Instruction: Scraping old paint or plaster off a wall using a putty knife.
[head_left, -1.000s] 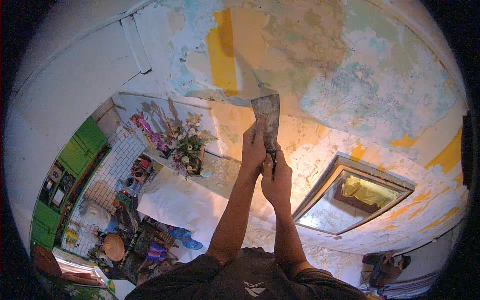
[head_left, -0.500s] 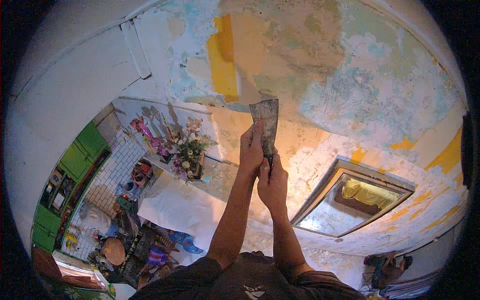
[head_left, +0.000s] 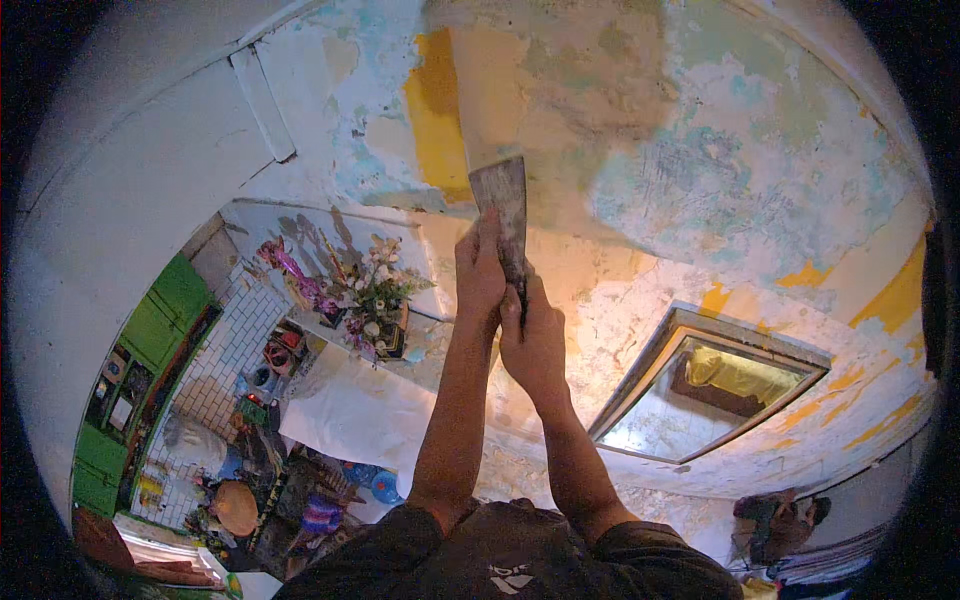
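Scraper (head_left: pixel 509 192) is gripped low by right hand (head_left: pixel 535 342), clasped nearer its broad edge by left hand (head_left: pixel 481 270), presumably for steadiness.

Patchy, peeling wall (head_left: pixel 740 190) in pale blue, cream and orange, plain white wall (head_left: pixel 130 190) at left, green cabinets (head_left: pixel 165 312) and white tiles (head_left: pixel 252 315) far left, framed glass (head_left: pixel 650 420) at right, warm light (head_left: pixel 615 310) glowing beside it.

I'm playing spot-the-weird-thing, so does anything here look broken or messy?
Yes, the cream, pale-blue and orange-yellow painted wall behind the flat, grey metal scraper looks damaged: its colours show in ragged, uneven patches instead of one smooth coat.
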